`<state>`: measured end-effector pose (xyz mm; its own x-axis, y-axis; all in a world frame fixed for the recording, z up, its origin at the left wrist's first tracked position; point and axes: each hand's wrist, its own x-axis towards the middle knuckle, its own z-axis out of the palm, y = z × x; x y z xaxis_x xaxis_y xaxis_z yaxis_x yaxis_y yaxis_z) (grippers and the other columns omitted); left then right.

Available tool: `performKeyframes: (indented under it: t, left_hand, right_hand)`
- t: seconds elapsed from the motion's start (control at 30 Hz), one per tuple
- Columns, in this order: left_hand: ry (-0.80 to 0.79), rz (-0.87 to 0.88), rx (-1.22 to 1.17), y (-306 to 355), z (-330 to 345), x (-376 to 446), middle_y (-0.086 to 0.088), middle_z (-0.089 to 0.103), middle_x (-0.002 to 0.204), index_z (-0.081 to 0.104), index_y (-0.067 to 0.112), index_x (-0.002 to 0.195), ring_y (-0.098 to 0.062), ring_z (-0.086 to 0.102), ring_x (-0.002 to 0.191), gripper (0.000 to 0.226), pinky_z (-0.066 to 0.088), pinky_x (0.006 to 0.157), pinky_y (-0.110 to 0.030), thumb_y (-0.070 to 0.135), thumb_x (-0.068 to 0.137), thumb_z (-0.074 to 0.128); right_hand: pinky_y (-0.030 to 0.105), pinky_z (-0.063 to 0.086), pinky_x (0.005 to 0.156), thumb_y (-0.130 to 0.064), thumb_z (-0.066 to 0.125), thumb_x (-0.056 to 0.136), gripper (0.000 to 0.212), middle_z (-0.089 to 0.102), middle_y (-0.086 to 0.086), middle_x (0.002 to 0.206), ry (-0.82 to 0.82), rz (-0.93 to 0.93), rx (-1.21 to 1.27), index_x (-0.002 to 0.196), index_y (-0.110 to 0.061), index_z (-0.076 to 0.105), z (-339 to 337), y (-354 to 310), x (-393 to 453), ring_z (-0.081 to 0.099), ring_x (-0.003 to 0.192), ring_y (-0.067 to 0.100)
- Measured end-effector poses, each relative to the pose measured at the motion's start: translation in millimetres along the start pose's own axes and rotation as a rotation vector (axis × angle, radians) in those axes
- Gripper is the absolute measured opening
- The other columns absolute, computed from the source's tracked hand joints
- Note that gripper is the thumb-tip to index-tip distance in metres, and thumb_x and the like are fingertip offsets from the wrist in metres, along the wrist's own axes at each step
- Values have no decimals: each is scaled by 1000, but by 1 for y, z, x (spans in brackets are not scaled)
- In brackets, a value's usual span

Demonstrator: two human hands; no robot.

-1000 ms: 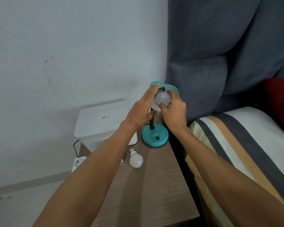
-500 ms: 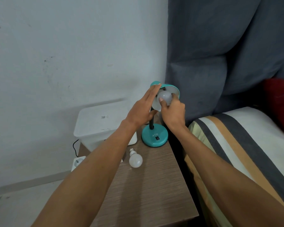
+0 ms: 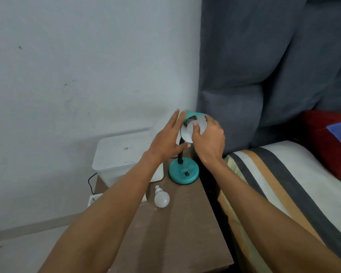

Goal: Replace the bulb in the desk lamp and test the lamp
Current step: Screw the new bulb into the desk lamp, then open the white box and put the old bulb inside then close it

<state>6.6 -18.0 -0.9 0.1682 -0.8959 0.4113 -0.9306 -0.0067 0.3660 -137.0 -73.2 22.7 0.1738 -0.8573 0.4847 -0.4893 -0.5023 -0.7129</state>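
Bulb (image 3: 193, 129) inside lamp shade (image 3: 199, 120), right hand (image 3: 209, 142) fingers (image 3: 194, 128) wrapped around.

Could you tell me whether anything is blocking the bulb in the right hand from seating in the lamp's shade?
Nothing visible does. The right hand holds the bulb inside the open mouth of the lamp shade, with the left hand against the shade's outer side. The socket itself is hidden behind the bulb.

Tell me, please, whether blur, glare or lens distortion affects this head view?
Head view: soft, even light with no glare; the left hand is motion-blurred at the fingertips, the lamp base and spare bulb stay sharp; wide-angle bending shows towards the edges.
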Motion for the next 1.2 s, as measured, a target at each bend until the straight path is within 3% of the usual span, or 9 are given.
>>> performKeyframes:
  t: [0.1, 0.27, 0.47, 0.67, 0.73, 0.83, 0.97, 1.07, 1.2]
  left_hand:
    - [49, -116, -50, -3, -15, -17, 0, 14, 173, 10, 20, 165, -20, 18, 158, 102, 38, 118, -42, 48, 90, 74]
    - [116, -300, -64, -30, -49, -61, -2, 35, 166, 31, 18, 161, -22, 29, 154, 86, 33, 123, -43, 54, 92, 68]
    - [148, -572, -100, -91, -81, -115, -5, 43, 161, 41, 16, 155, -23, 38, 149, 84, 32, 118, -36, 57, 89, 72]
    - [165, -765, -116, -151, -87, -159, -9, 39, 161, 40, 13, 155, -26, 33, 150, 92, 31, 122, -42, 60, 84, 75]
    - [179, -796, -153, -160, -85, -164, -10, 39, 159, 39, 11, 155, -27, 34, 148, 93, 32, 119, -38, 56, 84, 77]
    - [192, -815, -254, -170, -78, -162, -11, 45, 153, 42, 11, 152, -26, 41, 142, 82, 31, 102, -26, 42, 86, 81]
    - [184, -835, -356, -178, -70, -158, -1, 43, 157, 32, 13, 158, -20, 43, 141, 97, 35, 109, -27, 47, 83, 82]
    - [209, -852, -406, -181, -65, -156, 9, 47, 149, 34, 16, 157, -10, 47, 133, 97, 37, 106, -23, 47, 81, 85]
    - [237, -862, -454, -185, -61, -152, 17, 44, 126, 39, 11, 153, -3, 44, 118, 81, 32, 87, -9, 31, 87, 82]
  right_hand:
    - [31, 45, 98, -27, 59, 95, 43, 61, 8, 132, -21, -166, 49, 134, -9, 55, 0, -17, -5, 56, 121, 23]
    - [34, 40, 106, -28, 58, 95, 46, 58, 8, 136, -167, -303, 83, 137, -10, 53, 23, -49, -19, 52, 127, 23]
    - [33, 34, 110, -35, 59, 95, 54, 50, 6, 145, -407, -191, 73, 143, -13, 47, 78, -57, -48, 46, 134, 21]
    - [40, 23, 119, -46, 60, 92, 73, 31, 10, 158, -595, -38, -10, 151, -12, 34, 125, -32, -50, 27, 146, 25]
    - [40, 22, 119, -48, 61, 91, 77, 29, 11, 159, -634, -7, -23, 152, -11, 32, 136, -24, -47, 26, 147, 26]
    - [41, 23, 119, -51, 60, 91, 80, 28, 11, 160, -691, 4, -37, 153, -11, 29, 149, -16, -44, 26, 147, 27]
    - [38, 22, 117, -48, 62, 91, 82, 29, 9, 159, -721, 2, -15, 154, -11, 27, 159, -11, -40, 28, 146, 26]
    - [37, 23, 118, -44, 67, 89, 84, 30, 7, 159, -718, 32, 50, 155, -12, 26, 164, -9, -41, 29, 146, 25]
    - [33, 24, 117, -40, 71, 87, 87, 30, 3, 159, -719, 122, 162, 156, -15, 24, 168, -9, -39, 30, 145, 21]
